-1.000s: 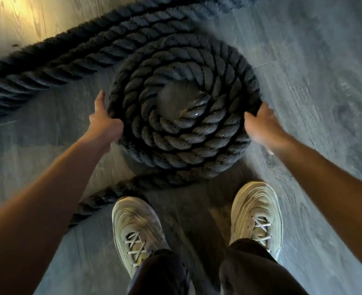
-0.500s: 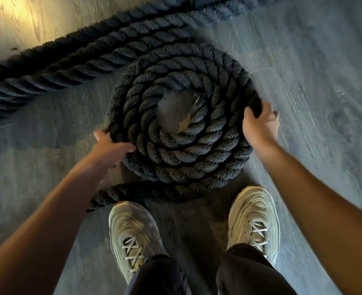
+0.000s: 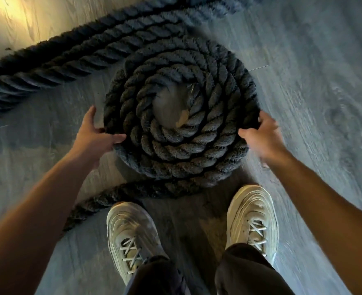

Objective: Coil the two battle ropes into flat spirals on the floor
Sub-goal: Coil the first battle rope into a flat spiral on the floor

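**A:** What's nearest on my feed from the head camera?

**B:** I see two pale laced sneakers, the left shoe and the right shoe, planted on the grey wood-grain floor, with dark trouser cuffs over the ankles. Both bare forearms reach forward from the bottom corners.

**A:** And just past the toes?

**B:** I read a loose tail of rope running from the lower left, passing in front of the left shoe and feeding into the near edge of the coil. That coil is a dark, thick twisted battle rope wound flat on the floor in several tight rings, with a small bare patch of floor at its middle.

**A:** The hands?

**B:** My view has the left hand on the coil's left rim, fingers spread, thumb lying over the top of the outer ring and the other fingers down along its side. The right hand is on the right rim, fingers curled over the outer ring and gripping it; it is slightly blurred, so I cannot tell how far they wrap under.

**A:** Farther out?

**B:** I see straight runs of rope lying side by side, slanting from the left edge up toward the top, just beyond the coil. Warm light falls on the floor at the top left.
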`<action>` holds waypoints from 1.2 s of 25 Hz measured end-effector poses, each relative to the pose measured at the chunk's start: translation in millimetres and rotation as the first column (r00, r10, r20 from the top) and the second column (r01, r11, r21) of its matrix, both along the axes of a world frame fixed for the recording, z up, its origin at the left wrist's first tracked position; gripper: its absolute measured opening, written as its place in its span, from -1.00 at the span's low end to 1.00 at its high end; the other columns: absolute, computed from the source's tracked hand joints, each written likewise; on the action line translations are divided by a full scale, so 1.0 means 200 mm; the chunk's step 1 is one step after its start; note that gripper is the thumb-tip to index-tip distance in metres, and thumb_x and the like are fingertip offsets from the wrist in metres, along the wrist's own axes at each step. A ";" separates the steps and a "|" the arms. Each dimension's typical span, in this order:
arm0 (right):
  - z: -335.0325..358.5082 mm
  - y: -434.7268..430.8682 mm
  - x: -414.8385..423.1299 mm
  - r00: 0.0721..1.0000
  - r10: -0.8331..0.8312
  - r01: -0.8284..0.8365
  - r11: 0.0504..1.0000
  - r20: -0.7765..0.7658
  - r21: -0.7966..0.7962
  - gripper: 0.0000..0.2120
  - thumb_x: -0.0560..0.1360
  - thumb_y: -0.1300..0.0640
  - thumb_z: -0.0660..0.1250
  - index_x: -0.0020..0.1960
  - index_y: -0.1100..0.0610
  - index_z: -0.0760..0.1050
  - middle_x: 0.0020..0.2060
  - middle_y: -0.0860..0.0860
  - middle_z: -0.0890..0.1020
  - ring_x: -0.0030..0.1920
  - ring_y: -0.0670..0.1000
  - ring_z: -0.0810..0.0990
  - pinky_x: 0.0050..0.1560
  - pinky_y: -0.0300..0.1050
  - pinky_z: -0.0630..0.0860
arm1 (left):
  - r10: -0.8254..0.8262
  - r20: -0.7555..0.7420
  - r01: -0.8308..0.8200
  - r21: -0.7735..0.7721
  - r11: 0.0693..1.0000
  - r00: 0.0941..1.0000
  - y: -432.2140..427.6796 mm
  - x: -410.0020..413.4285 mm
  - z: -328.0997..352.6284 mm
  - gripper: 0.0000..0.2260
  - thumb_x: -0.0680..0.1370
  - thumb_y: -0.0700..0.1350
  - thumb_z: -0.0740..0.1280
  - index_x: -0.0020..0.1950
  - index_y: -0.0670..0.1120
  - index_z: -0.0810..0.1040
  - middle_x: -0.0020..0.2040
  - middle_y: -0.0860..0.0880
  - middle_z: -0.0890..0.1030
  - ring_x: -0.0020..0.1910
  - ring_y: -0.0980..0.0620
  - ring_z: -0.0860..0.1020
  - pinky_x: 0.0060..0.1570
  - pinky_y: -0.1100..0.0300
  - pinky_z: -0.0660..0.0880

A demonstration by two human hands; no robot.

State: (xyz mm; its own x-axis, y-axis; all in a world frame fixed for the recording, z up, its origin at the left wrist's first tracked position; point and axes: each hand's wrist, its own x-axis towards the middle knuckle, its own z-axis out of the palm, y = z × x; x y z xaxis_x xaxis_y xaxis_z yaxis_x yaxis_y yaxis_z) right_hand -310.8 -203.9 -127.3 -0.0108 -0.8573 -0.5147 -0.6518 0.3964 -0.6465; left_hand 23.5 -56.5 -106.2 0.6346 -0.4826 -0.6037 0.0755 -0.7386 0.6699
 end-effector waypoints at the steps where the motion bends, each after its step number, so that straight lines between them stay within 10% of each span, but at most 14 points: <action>1: 0.00 -0.06 -0.02 1.000 0.011 -0.011 1.000 0.021 0.005 -0.50 0.41 0.17 0.49 0.32 -0.04 0.49 0.09 -0.07 0.61 0.11 0.07 0.62 0.14 -0.10 0.53 | 0.001 -0.035 0.000 0.016 1.000 0.999 0.03 -0.01 0.00 0.02 0.44 -0.30 0.55 0.64 0.24 0.00 0.26 -0.17 0.61 0.03 0.02 0.65 -0.18 0.15 0.57; 6: 0.04 -0.30 -0.05 0.982 0.185 -0.185 0.982 0.021 -0.031 -0.33 0.41 0.17 0.55 0.46 -0.07 0.43 0.18 -0.17 0.57 0.13 -0.02 0.61 0.19 -0.25 0.48 | -0.052 -0.183 0.055 0.011 0.998 0.982 0.14 -0.13 -0.08 0.11 0.40 -0.28 0.59 0.59 0.37 -0.07 0.38 -0.09 0.55 0.17 -0.03 0.64 -0.15 0.14 0.62; 11: 0.05 -0.15 -0.11 0.996 0.079 -0.083 0.993 -0.050 -0.084 -0.24 0.33 -0.38 0.43 0.45 -0.11 0.42 0.24 -0.08 0.59 0.16 0.01 0.61 0.17 -0.06 0.56 | -0.096 -0.150 0.095 -0.009 0.995 0.984 0.15 -0.11 -0.14 0.05 0.30 -0.12 0.67 0.54 0.34 0.08 0.31 -0.06 0.58 0.19 -0.08 0.64 0.11 -0.13 0.62; 17: -0.02 0.26 -0.07 0.991 -0.007 -0.003 0.997 -0.135 -0.077 -0.34 0.59 -0.20 0.24 0.60 -0.01 0.13 0.48 0.12 0.36 0.44 0.22 0.37 0.33 0.13 0.38 | -0.012 0.167 0.020 -0.043 0.999 0.986 -0.02 0.08 -0.10 -0.47 0.51 0.08 0.50 0.42 0.03 0.42 0.28 -0.03 0.54 0.21 -0.04 0.58 0.02 0.09 0.54; 26: 0.05 0.08 -0.17 0.933 0.326 -0.325 0.945 -0.154 0.035 -0.29 0.62 -0.17 0.23 0.64 -0.05 -0.03 0.61 0.08 0.10 0.57 0.18 0.14 0.50 0.18 0.17 | -0.096 0.135 0.095 0.013 0.995 0.986 -0.06 0.04 -0.01 -0.27 0.56 -0.18 0.45 0.62 0.17 0.18 0.00 0.02 0.62 -0.15 0.13 0.61 0.01 0.10 0.59; 30: 0.06 -0.22 -0.03 0.904 0.395 -0.410 0.910 -0.164 -0.066 -0.36 0.61 -0.08 0.29 0.62 -0.03 0.14 0.51 0.13 0.32 0.45 0.18 0.37 0.39 0.02 0.38 | -0.041 -0.047 0.043 0.055 0.998 0.998 0.17 -0.02 -0.01 -0.07 0.51 -0.24 0.51 0.61 0.30 0.01 0.32 -0.08 0.53 -0.04 -0.01 0.63 -0.18 0.09 0.62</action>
